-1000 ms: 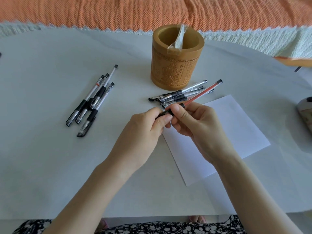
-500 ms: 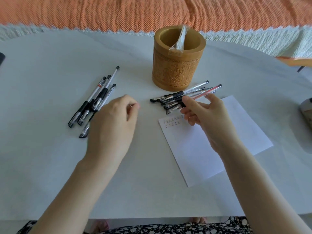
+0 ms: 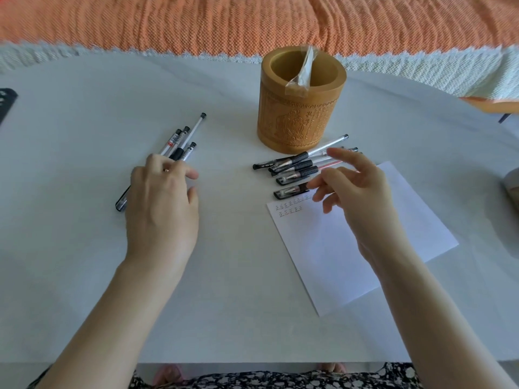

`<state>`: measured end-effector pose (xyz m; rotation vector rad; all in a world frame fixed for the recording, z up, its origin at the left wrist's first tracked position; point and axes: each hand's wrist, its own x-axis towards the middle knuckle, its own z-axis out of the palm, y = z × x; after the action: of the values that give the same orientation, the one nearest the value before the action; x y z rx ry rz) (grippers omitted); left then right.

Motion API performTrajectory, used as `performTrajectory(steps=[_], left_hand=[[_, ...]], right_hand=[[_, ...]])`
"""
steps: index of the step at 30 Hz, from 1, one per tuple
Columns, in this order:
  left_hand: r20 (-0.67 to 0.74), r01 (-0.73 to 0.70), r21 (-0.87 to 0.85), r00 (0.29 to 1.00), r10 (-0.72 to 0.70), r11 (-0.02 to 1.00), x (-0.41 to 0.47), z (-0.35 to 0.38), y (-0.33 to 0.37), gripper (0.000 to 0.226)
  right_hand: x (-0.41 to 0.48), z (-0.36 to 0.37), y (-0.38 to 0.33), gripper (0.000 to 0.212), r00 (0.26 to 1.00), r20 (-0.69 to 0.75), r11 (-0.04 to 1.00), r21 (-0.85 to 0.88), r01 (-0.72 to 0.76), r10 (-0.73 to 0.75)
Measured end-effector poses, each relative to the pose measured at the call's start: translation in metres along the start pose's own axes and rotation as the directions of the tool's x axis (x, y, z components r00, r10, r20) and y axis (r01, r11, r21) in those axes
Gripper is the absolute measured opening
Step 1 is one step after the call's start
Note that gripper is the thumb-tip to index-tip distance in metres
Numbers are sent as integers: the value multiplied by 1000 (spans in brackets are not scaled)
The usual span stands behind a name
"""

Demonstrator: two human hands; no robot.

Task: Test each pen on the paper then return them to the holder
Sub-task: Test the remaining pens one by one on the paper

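Several clear, black-gripped pens (image 3: 295,165) beside holder (image 3: 297,122)

**Clearance and obstructions: tabletop**

- Open lane: bare tabletop (image 3: 230,304) from the near edge to the holder (image 3: 300,119), between the two pen groups.
- Holder mouth: partly taken by a clear plastic wrapper (image 3: 302,73) leaning on the near rim.
- Right pen group (image 3: 295,167): just beside the holder's foot, blocking the way to the paper (image 3: 351,262). The right grip (image 3: 356,189), fingers spread, overhangs it.
- Left pen group (image 3: 184,141): partly covered by the left grip (image 3: 161,197).
- Margins: dark object (image 3: 5,103) far left, grey object (image 3: 512,186) far right.
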<state>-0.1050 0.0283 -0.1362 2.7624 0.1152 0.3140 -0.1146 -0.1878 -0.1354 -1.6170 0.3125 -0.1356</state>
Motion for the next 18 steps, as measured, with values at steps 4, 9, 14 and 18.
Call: performTrajectory(steps=[4, 9, 14, 18], left_hand=[[-6, 8, 24, 1000, -7, 1000, 1, 0, -1, 27], [-2, 4, -47, 1000, -4, 999, 1, 4, 1, 29], [-15, -86, -268, 996, 85, 959, 1, 7, 8, 19], [-8, -130, -494, 989, 145, 860, -2, -1, 25, 19]], right_hand=[[-1, 1, 0, 26, 1000, 17, 999, -46, 25, -24], [-2, 4, 0, 26, 998, 44, 998, -41, 42, -40], [-4, 5, 0, 27, 997, 62, 999, -24, 48, -46], [-5, 9, -3, 17, 992, 123, 999, -4, 38, -37]])
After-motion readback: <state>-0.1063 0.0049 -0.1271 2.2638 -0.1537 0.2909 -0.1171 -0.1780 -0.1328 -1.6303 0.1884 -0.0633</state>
